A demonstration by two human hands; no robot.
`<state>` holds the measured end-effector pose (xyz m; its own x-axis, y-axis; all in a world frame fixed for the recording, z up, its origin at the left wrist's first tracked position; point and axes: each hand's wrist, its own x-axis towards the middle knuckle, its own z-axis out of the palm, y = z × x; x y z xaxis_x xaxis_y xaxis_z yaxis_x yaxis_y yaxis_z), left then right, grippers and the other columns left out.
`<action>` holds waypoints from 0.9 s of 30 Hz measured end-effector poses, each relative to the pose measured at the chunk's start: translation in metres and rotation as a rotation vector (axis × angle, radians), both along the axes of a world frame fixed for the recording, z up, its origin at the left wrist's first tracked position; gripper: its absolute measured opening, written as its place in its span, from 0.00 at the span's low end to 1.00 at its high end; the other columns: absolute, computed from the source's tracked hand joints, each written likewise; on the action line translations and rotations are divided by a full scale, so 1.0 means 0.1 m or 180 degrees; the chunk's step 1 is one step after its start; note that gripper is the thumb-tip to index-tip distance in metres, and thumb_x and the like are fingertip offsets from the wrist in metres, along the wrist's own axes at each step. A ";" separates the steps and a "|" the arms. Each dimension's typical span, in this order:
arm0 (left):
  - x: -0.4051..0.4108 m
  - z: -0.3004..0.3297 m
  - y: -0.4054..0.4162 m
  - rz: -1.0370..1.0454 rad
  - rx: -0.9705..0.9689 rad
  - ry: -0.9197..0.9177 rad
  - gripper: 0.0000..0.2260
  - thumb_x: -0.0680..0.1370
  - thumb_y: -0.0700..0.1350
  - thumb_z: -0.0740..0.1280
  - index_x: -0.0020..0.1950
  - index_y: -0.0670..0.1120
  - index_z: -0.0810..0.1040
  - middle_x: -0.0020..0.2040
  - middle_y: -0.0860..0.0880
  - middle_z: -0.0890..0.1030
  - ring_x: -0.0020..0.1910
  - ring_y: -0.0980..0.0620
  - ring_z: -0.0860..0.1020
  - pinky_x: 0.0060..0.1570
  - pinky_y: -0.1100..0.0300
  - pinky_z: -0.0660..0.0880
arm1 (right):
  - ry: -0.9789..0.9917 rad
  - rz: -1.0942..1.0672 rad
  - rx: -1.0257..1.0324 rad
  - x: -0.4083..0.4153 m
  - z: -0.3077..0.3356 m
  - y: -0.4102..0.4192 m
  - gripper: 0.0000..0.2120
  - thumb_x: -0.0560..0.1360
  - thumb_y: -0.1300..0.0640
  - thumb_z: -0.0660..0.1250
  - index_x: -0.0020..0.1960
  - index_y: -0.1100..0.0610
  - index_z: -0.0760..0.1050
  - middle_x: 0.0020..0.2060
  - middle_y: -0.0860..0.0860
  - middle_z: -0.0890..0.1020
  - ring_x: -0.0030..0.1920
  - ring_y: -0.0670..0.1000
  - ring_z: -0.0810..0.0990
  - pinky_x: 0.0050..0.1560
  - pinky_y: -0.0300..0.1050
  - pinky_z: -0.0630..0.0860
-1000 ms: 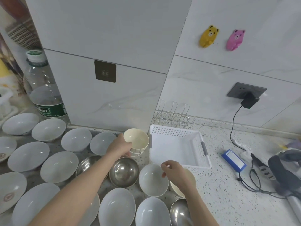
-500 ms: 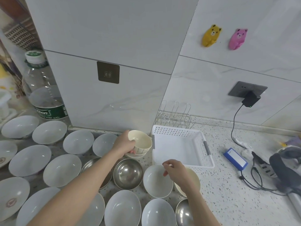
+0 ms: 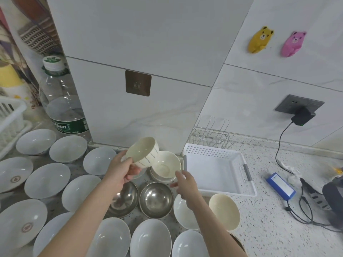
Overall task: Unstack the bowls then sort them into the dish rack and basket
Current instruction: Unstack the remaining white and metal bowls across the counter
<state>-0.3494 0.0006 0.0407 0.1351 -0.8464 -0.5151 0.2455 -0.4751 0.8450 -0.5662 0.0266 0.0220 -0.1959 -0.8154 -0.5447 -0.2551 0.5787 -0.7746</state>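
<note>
Cream glazed striped bowl (image 3: 143, 153), tilted, gripped by left hand (image 3: 120, 170); right hand (image 3: 185, 184) loosely spread beside round stacked bowls (image 3: 165, 167).

Your left hand (image 3: 120, 170) holds a cream bowl (image 3: 143, 152), glazed ceramic by its look, smooth with a soft sheen and thin grey lines outside. The cream stack (image 3: 166, 166) beside it has the same finish. Two steel bowls (image 3: 156, 199) are polished metal, mirror-bright inside. White bowls (image 3: 47, 179) around them look like glossy porcelain. The basket (image 3: 219, 171) is matt white perforated plastic with grey handle strips. The dish rack (image 3: 213, 135) is thin shiny wire. The desk (image 3: 269, 229) is speckled stone, smooth. The water bottle (image 3: 61, 101) is clear plastic. Wall tiles look glossy
</note>
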 end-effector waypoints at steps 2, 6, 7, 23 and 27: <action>0.07 -0.02 0.06 0.0220 0.0191 0.0530 0.10 0.81 0.38 0.60 0.56 0.49 0.78 0.29 0.48 0.83 0.22 0.58 0.78 0.17 0.71 0.62 | 0.0097 0.0023 -0.0009 0.08 -0.01 -0.07 0.29 0.79 0.48 0.59 0.77 0.55 0.57 0.46 0.56 0.84 0.25 0.43 0.73 0.25 0.36 0.65; 0.15 -0.08 0.19 0.0545 0.0443 0.1187 0.07 0.82 0.41 0.61 0.50 0.47 0.78 0.33 0.49 0.85 0.25 0.59 0.81 0.16 0.71 0.64 | 0.0267 -0.0101 0.0017 0.20 -0.06 -0.17 0.26 0.79 0.52 0.60 0.74 0.57 0.58 0.51 0.59 0.83 0.25 0.42 0.77 0.26 0.36 0.68; 0.17 -0.09 0.21 0.0592 0.0474 0.1215 0.07 0.82 0.40 0.60 0.50 0.46 0.77 0.36 0.48 0.85 0.26 0.59 0.81 0.16 0.71 0.64 | 0.0280 -0.0146 0.0042 0.22 -0.07 -0.18 0.25 0.78 0.53 0.60 0.73 0.58 0.60 0.49 0.59 0.84 0.27 0.44 0.78 0.26 0.37 0.69; 0.22 -0.13 0.44 0.0712 0.0527 0.1050 0.08 0.82 0.39 0.58 0.51 0.47 0.75 0.48 0.44 0.81 0.28 0.58 0.83 0.16 0.70 0.65 | -0.0260 -0.0743 -0.0424 0.20 0.04 -0.08 0.20 0.75 0.65 0.56 0.66 0.56 0.66 0.42 0.62 0.83 0.23 0.43 0.74 0.26 0.36 0.68; 0.08 -0.07 0.53 0.0588 0.0496 0.0946 0.08 0.82 0.38 0.60 0.53 0.50 0.76 0.42 0.46 0.85 0.29 0.57 0.83 0.18 0.70 0.66 | -0.0721 -0.1201 -0.0484 -0.04 0.14 0.13 0.18 0.76 0.64 0.56 0.64 0.55 0.67 0.35 0.60 0.81 0.19 0.42 0.71 0.21 0.35 0.65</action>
<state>-0.3413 0.0535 0.0337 0.1034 -0.7301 -0.6755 0.5625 -0.5172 0.6451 -0.5702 0.0396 0.0357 -0.3841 -0.7839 -0.4879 0.1368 0.4742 -0.8697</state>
